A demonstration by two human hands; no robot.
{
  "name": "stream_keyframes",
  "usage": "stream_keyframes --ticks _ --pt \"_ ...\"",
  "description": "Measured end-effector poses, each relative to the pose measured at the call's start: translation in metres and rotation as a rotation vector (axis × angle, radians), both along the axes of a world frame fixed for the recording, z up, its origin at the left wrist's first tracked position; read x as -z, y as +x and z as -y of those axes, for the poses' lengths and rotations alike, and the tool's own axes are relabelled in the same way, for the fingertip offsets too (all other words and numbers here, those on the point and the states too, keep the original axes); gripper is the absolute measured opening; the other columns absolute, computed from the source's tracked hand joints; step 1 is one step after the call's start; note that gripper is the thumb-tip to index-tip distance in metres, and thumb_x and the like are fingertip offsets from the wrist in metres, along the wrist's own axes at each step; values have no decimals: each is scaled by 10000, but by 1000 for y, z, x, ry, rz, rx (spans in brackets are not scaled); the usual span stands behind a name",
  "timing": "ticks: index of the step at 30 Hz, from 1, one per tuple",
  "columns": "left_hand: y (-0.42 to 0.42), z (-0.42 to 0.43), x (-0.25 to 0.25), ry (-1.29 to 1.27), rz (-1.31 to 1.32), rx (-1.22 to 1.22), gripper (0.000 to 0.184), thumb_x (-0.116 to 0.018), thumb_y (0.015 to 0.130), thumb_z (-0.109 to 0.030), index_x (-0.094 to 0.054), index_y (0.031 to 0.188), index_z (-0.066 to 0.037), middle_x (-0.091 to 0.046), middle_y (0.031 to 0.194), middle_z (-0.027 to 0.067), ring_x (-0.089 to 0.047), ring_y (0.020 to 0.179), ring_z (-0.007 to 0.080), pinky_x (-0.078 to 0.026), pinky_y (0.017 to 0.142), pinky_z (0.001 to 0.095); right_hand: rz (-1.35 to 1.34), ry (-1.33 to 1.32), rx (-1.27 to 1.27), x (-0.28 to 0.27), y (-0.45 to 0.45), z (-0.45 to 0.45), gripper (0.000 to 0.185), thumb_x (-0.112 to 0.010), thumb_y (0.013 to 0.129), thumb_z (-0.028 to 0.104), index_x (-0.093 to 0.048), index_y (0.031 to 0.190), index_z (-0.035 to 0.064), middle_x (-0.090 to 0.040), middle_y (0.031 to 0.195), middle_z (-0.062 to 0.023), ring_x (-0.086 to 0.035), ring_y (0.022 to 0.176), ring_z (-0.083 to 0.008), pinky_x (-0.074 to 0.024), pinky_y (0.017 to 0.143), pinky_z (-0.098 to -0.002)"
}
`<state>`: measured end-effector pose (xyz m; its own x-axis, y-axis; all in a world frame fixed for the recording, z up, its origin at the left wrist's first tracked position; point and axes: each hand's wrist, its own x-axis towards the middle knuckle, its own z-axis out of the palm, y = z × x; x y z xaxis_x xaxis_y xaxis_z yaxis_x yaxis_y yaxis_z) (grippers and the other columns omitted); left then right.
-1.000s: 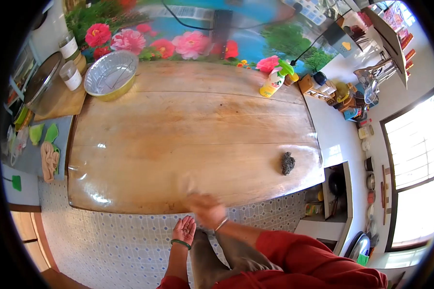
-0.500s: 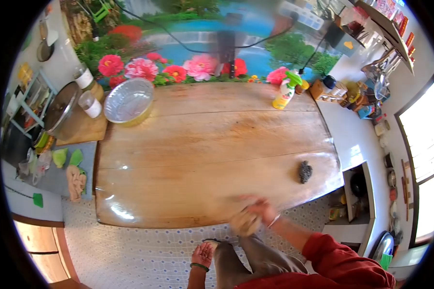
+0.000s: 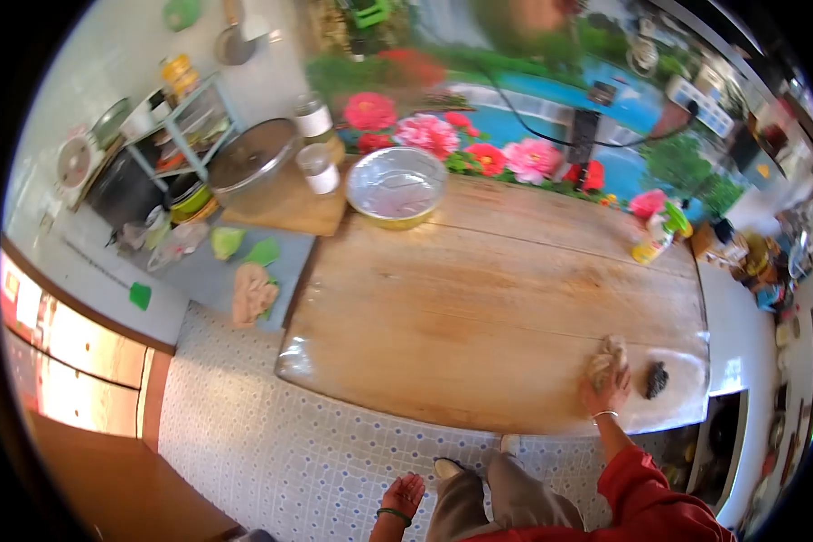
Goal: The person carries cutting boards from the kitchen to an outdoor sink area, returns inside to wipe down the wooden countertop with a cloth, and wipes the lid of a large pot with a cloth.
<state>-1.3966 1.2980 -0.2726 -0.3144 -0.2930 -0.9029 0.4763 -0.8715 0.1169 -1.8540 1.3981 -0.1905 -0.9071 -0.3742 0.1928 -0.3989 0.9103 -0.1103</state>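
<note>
My right hand (image 3: pixel 608 392), with a white bracelet at the wrist, presses a beige cloth (image 3: pixel 608 354) onto the right part of the wooden table (image 3: pixel 452 316). Just right of it lies a dark, rough clump like a steel wool scourer (image 3: pixel 657 380), apart from the cloth. Away from the table, low in front of my body, my left hand (image 3: pixel 404 493) hangs open, palm showing and holding nothing. A green bangle circles that wrist.
A metal basin (image 3: pixel 396 187) stands at the table's back left, and a spray bottle (image 3: pixel 657 237) at the back right. On the left side counter (image 3: pixel 203 280) lie a crumpled pinkish cloth (image 3: pixel 255 294) and green pieces. A large lidded pan (image 3: pixel 255 158) stands behind.
My right hand has carried the cloth from the table's front edge onto its right part, beside the dark clump. The view has swung left. My left hand stays low and open.
</note>
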Motion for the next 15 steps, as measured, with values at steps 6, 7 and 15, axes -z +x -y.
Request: stream_keyframes --ticks 6,7,15 --pt "25 27 2 -36 -61 -174 314 -464 848 -279 -559 997 -20 -570 1054 126 -509 1035 273 -403 913 404 30 -23 310 48 -29 12 623 -584 691 284 -361 1271 241 -395 1282 -96 -450 1088 -285 -366 911 -374" --pt "25 37 2 -42 -65 -205 314 -464 848 -279 -559 997 -20 -570 1054 126 -509 1035 273 -403 913 404 60 -186 420 53 -34 27 590 -572 700 264 -377 1257 266 -438 1231 -93 -488 1033 -253 -402 866 -366" --pt "24 127 -1 -74 6 -340 321 -436 859 -286 -560 977 -14 -558 1067 134 -487 1059 282 -385 928 407 -37 226 -199 136 -44 236 610 -472 766 294 -300 1313 88 -354 1315 -148 -322 1223 -265 -224 1025 -340"
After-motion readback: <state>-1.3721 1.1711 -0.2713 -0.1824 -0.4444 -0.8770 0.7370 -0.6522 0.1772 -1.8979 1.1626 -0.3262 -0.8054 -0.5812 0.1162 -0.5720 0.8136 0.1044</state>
